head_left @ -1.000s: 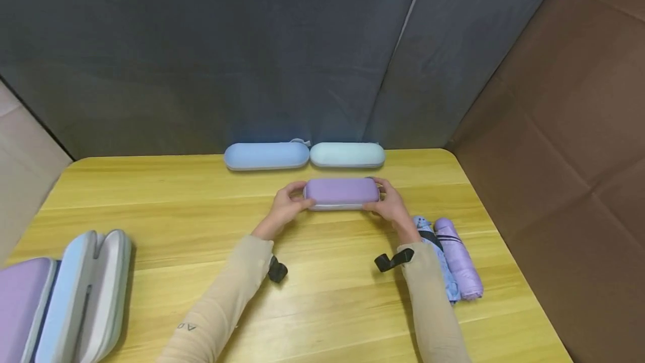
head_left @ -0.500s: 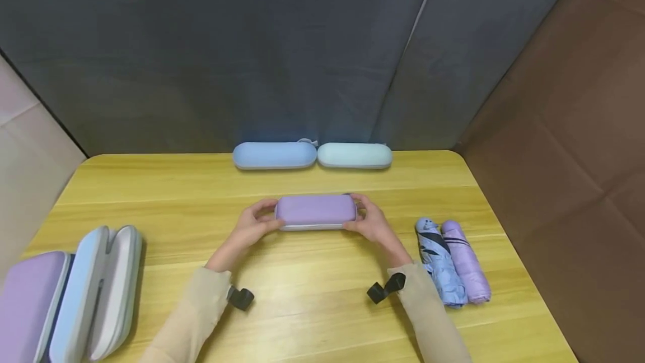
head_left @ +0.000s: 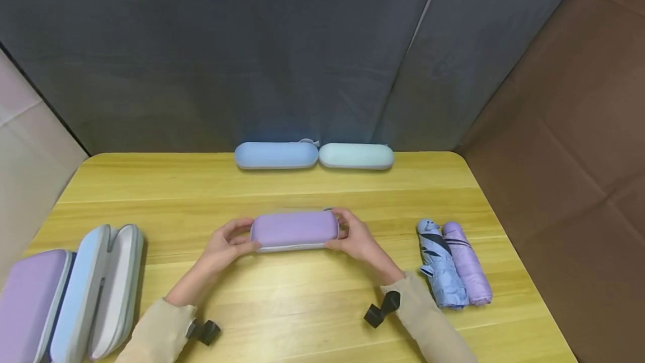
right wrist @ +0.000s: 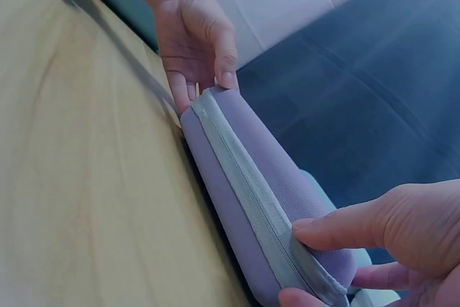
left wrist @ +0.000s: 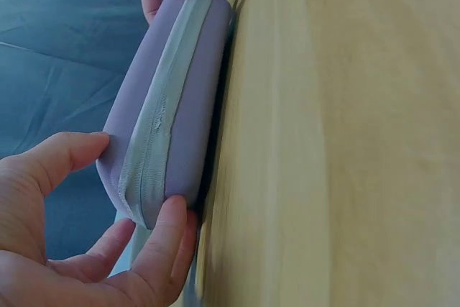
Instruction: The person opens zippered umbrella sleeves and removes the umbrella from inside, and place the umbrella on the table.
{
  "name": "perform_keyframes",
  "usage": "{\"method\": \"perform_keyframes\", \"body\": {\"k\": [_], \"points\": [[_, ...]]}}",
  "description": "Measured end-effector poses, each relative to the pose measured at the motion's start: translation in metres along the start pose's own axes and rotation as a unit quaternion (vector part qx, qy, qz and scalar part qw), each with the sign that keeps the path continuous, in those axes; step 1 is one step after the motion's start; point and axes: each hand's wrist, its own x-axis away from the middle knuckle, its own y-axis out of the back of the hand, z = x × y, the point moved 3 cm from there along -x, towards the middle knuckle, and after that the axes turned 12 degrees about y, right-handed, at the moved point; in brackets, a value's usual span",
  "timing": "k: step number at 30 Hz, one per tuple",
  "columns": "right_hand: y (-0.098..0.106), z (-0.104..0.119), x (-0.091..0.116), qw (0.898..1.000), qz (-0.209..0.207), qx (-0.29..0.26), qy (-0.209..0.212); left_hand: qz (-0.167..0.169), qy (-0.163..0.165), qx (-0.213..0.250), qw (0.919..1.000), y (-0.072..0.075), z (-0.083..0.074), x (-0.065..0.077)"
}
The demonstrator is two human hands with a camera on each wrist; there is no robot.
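Both hands hold a purple zip case [head_left: 294,229] lengthwise between them, close over the wooden table. My left hand [head_left: 225,244] pinches its left end, thumb on the near side and fingers round the far side. At the other end, my right hand [head_left: 356,238] grips it the same way. In the left wrist view, the case's pale grey zip band [left wrist: 164,113] runs along its side, and the zip is closed. The right wrist view shows the thumb [right wrist: 345,229] pressed near that band, with the left hand [right wrist: 198,41] at the far end.
At the table's back edge lie a blue case [head_left: 276,155] and a mint case [head_left: 356,156], end to end. Two folded umbrellas, one blue [head_left: 442,270] and one purple [head_left: 467,265], lie at the right. Larger purple [head_left: 32,301], light blue [head_left: 75,296] and pale grey-green [head_left: 118,296] cases stand front left.
Both hands have brought the purple case away from the back edge, towards the person and to the left. The grip at each end stays the same.
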Motion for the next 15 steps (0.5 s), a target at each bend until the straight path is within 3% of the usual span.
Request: {"method": "perform_keyframes", "body": {"k": [6, 9, 11, 15], "points": [[-0.002, 0.002, 0.005, 0.999, 0.025, -0.02, 0.009, 0.007, -0.001, -0.005, 1.0, 0.003, 0.002, 0.007], [0.004, 0.0, 0.003, 0.998, 0.059, -0.018, 0.006, 0.005, -0.039, -0.064, 0.9972, 0.002, -0.003, 0.007], [0.008, -0.002, -0.003, 0.997, 0.077, 0.001, 0.013, -0.014, -0.096, -0.149, 0.984, 0.0, -0.009, 0.007], [0.009, -0.004, -0.02, 0.995, 0.096, 0.035, 0.009, -0.073, -0.202, -0.306, 0.9276, -0.005, -0.02, 0.006]]}}
